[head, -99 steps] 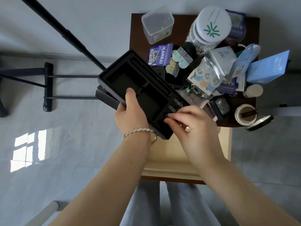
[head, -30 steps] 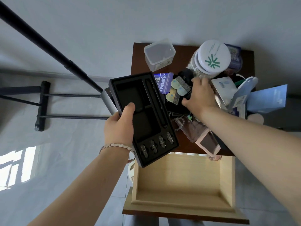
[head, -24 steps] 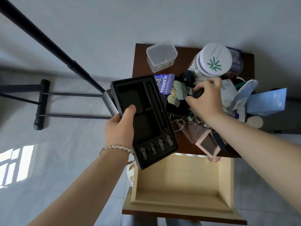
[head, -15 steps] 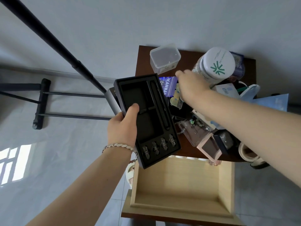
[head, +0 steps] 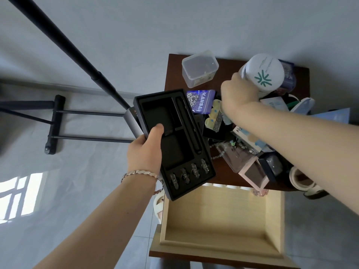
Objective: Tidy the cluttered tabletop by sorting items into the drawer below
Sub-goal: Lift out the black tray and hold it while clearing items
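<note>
My left hand (head: 144,152) grips a black foam tray (head: 180,133) by its left edge, thumb inside a compartment, holding it above the table's left front corner. Small metal pieces sit in the tray's near slots. My right hand (head: 239,92) is at the back of the dark brown table (head: 174,74), fingers wrapped around the side of a white-lidded jar (head: 264,72) with a green logo. Below the table the light wooden drawer (head: 219,237) is pulled out with nothing in it.
On the table lie a clear plastic box (head: 200,68), a purple packet (head: 201,100), sticker sheets (head: 216,117), a pink box (head: 254,175), a tape roll (head: 300,178) and blue cartons (head: 330,117). A black pole (head: 64,45) and stand rise at the left.
My right hand left the tray, moved over the clutter and reached back to the white-lidded jar. The left hand kept hold of the tray and turned it more upright. The drawer came into fuller view.
</note>
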